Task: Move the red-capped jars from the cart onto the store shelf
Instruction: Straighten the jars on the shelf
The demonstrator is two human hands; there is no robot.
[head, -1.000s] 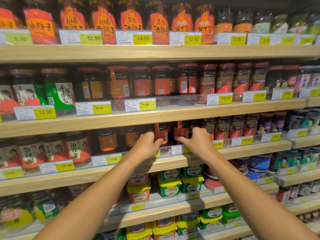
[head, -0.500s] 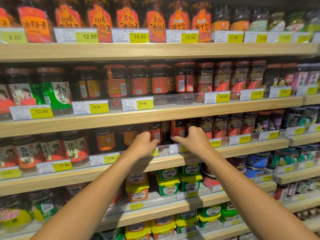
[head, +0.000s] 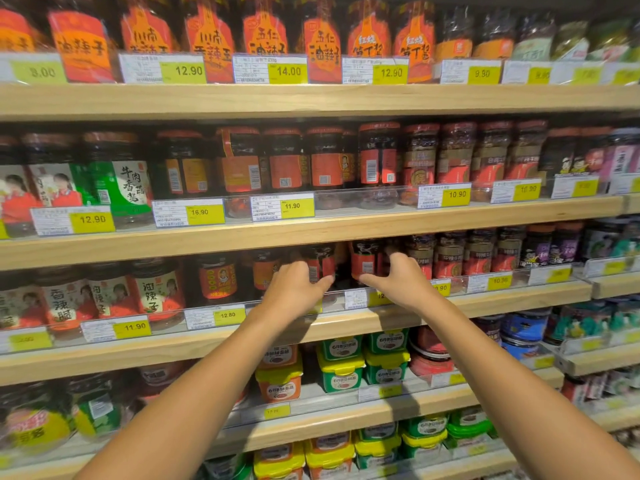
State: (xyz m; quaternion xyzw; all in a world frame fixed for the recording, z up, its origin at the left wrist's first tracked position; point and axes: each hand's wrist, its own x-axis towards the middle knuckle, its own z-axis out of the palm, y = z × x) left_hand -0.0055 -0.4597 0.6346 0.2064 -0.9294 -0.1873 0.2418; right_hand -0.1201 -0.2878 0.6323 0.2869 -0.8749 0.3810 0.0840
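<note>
1. Wooden store shelves are filling the whole view, tier after tier of sauce jars sitting behind clear plastic rails with yellow price tags (head: pixel 297 206) clipped along the front.
2. Both bare arms are reaching up to the third shelf (head: pixel 502 299), and the hands are working side by side near its middle.
3. Left hand (head: pixel 294 289) is wrapping around the left jar (head: pixel 320 263), thumb pointing right under it, fingers (head: pixel 294 268) curling over the front. Looks like it's gripping it, though I can't tell how firmly.
4. Right hand (head: pixel 403 282) is doing the mirror thing on the right jar (head: pixel 363 259): thumb sticking out left below the label, fingers going round the right side, so it's partly closed on the glass.
5. Both jars are standing upright on that shelf just behind the rail, close together with a dark gap between them. Their caps are tucked up under the shelf above, so the cap colour isn't really visible.
6. Left of the hands a jar with a portrait label (head: pixel 217 278) is sitting a bit apart, and more dark jars are lining up to the right.
7. Below, green tubs (head: pixel 341 370) and orange tubs (head: pixel 278 384) with yellow lids are stacking up on the next shelf down.
</note>
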